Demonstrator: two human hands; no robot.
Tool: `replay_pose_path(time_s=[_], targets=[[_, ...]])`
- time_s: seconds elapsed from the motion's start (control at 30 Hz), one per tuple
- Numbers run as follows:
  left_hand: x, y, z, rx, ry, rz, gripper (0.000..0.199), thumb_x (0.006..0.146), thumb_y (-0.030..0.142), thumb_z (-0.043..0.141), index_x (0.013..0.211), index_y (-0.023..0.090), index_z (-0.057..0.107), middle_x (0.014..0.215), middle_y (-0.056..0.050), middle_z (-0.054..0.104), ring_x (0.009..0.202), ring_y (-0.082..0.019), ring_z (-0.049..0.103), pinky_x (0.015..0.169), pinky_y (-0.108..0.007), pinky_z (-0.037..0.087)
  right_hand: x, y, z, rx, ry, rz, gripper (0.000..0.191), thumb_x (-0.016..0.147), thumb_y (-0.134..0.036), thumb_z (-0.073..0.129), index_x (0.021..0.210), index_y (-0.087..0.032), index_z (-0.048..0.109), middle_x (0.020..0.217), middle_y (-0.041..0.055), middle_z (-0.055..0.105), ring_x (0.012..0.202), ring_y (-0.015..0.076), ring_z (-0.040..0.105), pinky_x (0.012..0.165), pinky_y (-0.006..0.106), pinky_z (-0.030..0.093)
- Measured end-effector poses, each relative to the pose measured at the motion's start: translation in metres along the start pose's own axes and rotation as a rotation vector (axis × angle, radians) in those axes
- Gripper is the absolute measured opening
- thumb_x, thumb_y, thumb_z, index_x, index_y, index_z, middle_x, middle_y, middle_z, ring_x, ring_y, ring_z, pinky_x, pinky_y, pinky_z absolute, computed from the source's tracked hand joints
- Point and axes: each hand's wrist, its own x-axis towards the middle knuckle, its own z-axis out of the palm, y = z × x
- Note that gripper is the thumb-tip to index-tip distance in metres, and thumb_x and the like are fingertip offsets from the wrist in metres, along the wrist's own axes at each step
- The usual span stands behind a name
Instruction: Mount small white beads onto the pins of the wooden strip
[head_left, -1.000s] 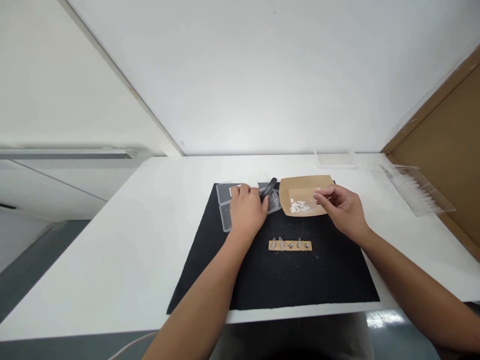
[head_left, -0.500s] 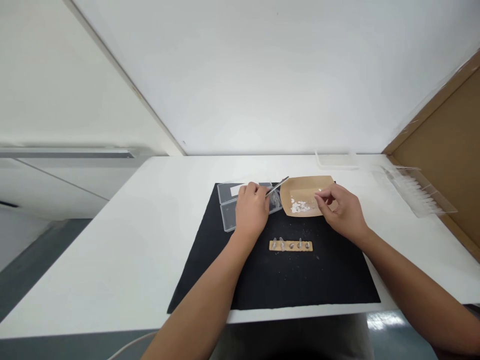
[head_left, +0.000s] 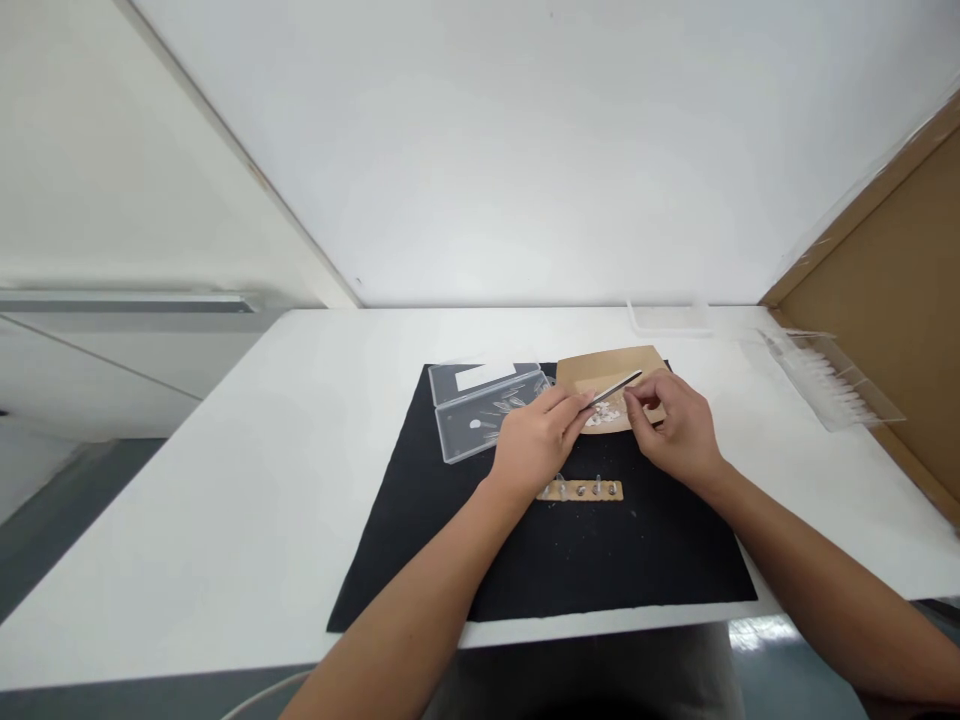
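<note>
My left hand [head_left: 541,432] is closed on a slim grey metal tool [head_left: 616,387], which points up and right over the paper tray [head_left: 600,362]; its exact kind is unclear. Small white flakes [head_left: 604,414] lie in this brown tray, below the tool. At the tray's right side my right hand [head_left: 675,418] pinches thumb and forefinger together close to the tool's tip, and whatever is between them is too small to make out. Nearer to me, a narrow wooden strip [head_left: 589,491] carries several small round metal pieces, some with clear tips standing on them; my left wrist partly covers its left end.
An open clear plastic case [head_left: 465,430] with slender clear pieces and a white label lies left of the tray. Beneath everything is a black mat [head_left: 420,540]. Clear packaging [head_left: 832,385] lies at the right by a cardboard panel [head_left: 885,260]; a clear lid-like tray [head_left: 670,318] stands behind.
My left hand has moved right with the metal tool, from over the clear case to over the paper tray, uncovering the case. My right hand has shifted slightly left and down, still pinching.
</note>
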Motion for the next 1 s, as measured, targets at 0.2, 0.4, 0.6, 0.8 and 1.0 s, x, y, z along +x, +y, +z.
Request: replay_pose_path(time_s=[0.2, 0.4, 0.6, 0.8, 1.0], targets=[[0.003, 0.004, -0.003, -0.061, -0.013, -0.043, 0.022, 0.105, 0.029, 0.061, 0.119, 0.019, 0.075, 0.091, -0.004, 0.074, 0.080, -0.014, 0.069, 0.068, -0.024, 0.051, -0.001, 0.001, 0.003, -0.026, -0.013, 0.060, 0.014, 0.101, -0.032, 0.060, 0.090, -0.024, 0.060, 0.083, 0.0014, 0.070, 0.072, 0.0168, 0.063, 0.062, 0.031, 0.048], [0.003, 0.009, -0.003, -0.010, -0.027, -0.074, 0.024, 0.107, 0.030, 0.058, 0.116, 0.018, 0.076, 0.088, -0.004, 0.073, 0.076, -0.013, 0.067, 0.068, -0.024, 0.050, -0.004, 0.000, 0.008, -0.120, -0.022, 0.061, 0.016, 0.104, -0.034, 0.056, 0.091, -0.024, 0.056, 0.088, 0.0023, 0.071, 0.079, 0.0185, 0.066, 0.063, 0.033, 0.043], [0.002, 0.015, 0.001, -0.013, -0.060, -0.108, 0.028, 0.109, 0.031, 0.053, 0.113, 0.017, 0.077, 0.087, -0.005, 0.073, 0.077, -0.013, 0.067, 0.069, -0.024, 0.051, -0.004, 0.001, 0.014, -0.268, 0.022, -0.049, 0.019, 0.104, -0.027, 0.054, 0.085, -0.025, 0.049, 0.077, 0.0020, 0.065, 0.069, 0.0191, 0.057, 0.072, 0.037, 0.040], [0.003, 0.020, 0.003, 0.034, -0.065, -0.129, 0.031, 0.110, 0.031, 0.050, 0.114, 0.018, 0.078, 0.082, -0.004, 0.069, 0.073, -0.013, 0.063, 0.066, -0.024, 0.048, 0.001, 0.002, 0.016, -0.363, 0.097, -0.043, 0.021, 0.103, -0.025, 0.054, 0.083, -0.025, 0.047, 0.072, 0.0011, 0.063, 0.063, 0.0183, 0.052, 0.071, 0.037, 0.035], [0.003, 0.019, 0.002, 0.084, -0.067, -0.143, 0.032, 0.110, 0.032, 0.049, 0.108, 0.018, 0.079, 0.078, -0.004, 0.067, 0.067, -0.013, 0.059, 0.061, -0.025, 0.043, 0.002, -0.006, 0.021, -0.419, 0.016, -0.164, 0.025, 0.103, -0.024, 0.053, 0.079, -0.024, 0.046, 0.069, 0.0002, 0.061, 0.061, 0.0175, 0.050, 0.071, 0.037, 0.033]])
